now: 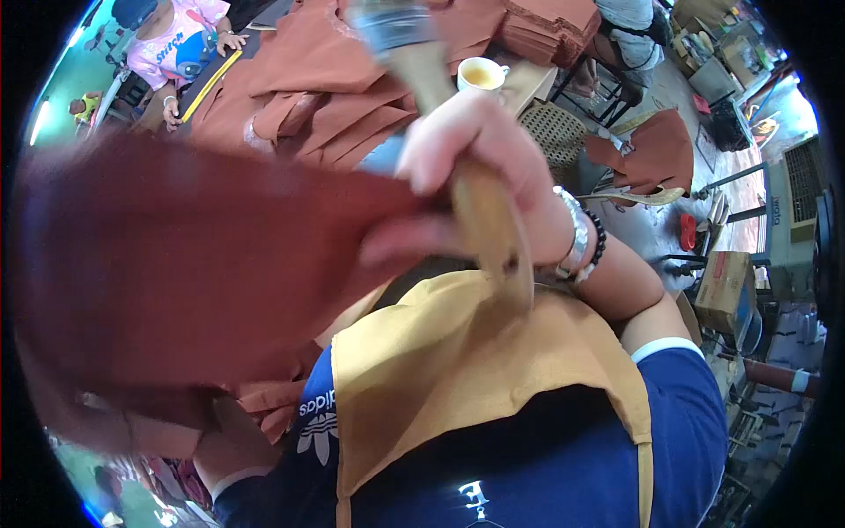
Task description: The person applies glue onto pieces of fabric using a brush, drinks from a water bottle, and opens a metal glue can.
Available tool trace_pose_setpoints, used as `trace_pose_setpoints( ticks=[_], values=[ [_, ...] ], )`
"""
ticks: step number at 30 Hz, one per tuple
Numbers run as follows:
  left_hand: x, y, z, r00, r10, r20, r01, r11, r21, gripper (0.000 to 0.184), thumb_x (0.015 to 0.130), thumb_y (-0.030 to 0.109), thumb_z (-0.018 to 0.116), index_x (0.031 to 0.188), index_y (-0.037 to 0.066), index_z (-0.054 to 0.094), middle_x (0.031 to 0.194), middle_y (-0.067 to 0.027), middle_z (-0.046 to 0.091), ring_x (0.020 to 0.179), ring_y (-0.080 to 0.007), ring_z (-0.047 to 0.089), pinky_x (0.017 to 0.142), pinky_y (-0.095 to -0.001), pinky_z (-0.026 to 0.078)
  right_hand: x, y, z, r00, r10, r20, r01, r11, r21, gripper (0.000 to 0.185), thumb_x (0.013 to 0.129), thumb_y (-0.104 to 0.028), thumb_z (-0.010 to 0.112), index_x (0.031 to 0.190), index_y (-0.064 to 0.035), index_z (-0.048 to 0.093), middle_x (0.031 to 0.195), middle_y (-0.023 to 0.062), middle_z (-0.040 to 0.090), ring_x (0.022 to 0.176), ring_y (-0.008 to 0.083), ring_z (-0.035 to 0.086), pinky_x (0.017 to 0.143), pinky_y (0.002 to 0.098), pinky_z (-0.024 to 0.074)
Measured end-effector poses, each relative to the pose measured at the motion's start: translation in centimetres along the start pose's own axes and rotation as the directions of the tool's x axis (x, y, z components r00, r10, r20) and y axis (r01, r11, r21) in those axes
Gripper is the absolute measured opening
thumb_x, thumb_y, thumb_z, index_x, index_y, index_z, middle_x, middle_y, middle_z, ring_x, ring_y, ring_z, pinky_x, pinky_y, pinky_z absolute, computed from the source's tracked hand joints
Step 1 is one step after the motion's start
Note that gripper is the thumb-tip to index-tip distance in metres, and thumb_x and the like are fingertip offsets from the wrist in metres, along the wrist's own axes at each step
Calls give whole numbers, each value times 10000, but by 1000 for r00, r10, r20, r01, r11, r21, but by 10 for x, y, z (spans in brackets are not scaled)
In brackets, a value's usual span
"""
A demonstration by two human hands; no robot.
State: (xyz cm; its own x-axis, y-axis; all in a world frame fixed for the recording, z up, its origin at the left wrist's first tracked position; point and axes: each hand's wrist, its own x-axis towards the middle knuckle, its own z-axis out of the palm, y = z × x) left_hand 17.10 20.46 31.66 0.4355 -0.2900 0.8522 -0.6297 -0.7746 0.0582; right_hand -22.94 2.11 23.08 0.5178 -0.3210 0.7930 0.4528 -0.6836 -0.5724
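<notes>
- Gripping the brush by its wooden handle, the right hand holds its head away from the apron, perhaps avoiding contact.
- Red sheet hides the left hand; its grip I cannot tell.

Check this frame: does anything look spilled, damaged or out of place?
No spill or damage shows. The open cup of yellowish liquid looks slightly out of place, near the reddish cloth pile. The nearest cloth is too blurred to check for flaws.
</notes>
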Motion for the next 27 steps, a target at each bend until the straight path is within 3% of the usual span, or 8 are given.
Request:
trace_pose_setpoints(
  ticks=[4,7,9,13,14,18,21,27],
  values=[
    [-24,113,87,734,621,274,-601,782,-164,390,917,327,671,1208,68,653,1072,-150,708,969,-306,685,815,-397,555,-51,40,-66,964,237,-121,-266,839,-474,438,764,-138,871,993,-91,500,909,43,608,762,154,612,672,308,512],
    [-132,214,95,782,584,217,-333,686,-647,425,902,375,671,1240,119,637,1134,-156,689,1054,-328,661,905,-467,510,-102,74,-110,893,380,-241,-438,613,-658,386,815,-157,828,1004,-74,502,866,60,646,719,195,670,628,354,529],
    [-214,241,111,583,734,349,-292,590,-753,718,912,508,623,1505,161,413,1563,-216,348,1448,-406,317,1118,-677,225,-131,83,-135,829,503,-246,-504,478,-720,338,847,-179,797,996,-68,515,810,68,646,709,209,684,623,353,536],
    [-302,256,99,238,863,445,-308,502,-808,891,859,701,555,1550,182,336,1628,-193,211,1502,-398,186,1131,-705,151,-172,84,-151,786,483,-385,-584,376,-719,267,921,-261,724,985,-64,554,709,90,619,697,207,696,622,343,540],
    [-307,252,102,247,866,434,-315,495,-810,877,869,660,578,1558,185,317,1639,-174,185,1506,-396,163,1133,-687,181,-180,82,-148,790,420,-447,-611,608,-507,281,992,-356,625,1076,-89,620,690,62,620,635,149,654,564,300,500],
    [-294,222,113,244,860,449,-317,508,-801,971,809,711,609,1560,171,315,1634,-165,213,1509,-385,169,1132,-697,168,-193,45,-143,449,553,-702,-795,606,-31,525,1045,-519,428,1271,-92,633,712,3,632,575,46,549,533,190,427],
    [-278,193,130,242,873,425,-300,483,-822,1018,797,700,628,1569,136,279,1629,-175,225,1507,-375,188,1140,-691,157,-206,38,-140,274,660,-699,-620,677,397,573,1040,-528,432,1250,-37,638,718,17,646,580,58,560,534,200,439],
    [-255,197,95,141,866,480,-521,477,-708,854,891,562,599,1549,101,308,1586,-244,280,1496,-393,207,1166,-649,138,-216,32,-117,182,772,-609,-737,517,436,467,958,-393,668,1253,-32,649,989,69,710,771,101,650,724,242,560]
  ],
)
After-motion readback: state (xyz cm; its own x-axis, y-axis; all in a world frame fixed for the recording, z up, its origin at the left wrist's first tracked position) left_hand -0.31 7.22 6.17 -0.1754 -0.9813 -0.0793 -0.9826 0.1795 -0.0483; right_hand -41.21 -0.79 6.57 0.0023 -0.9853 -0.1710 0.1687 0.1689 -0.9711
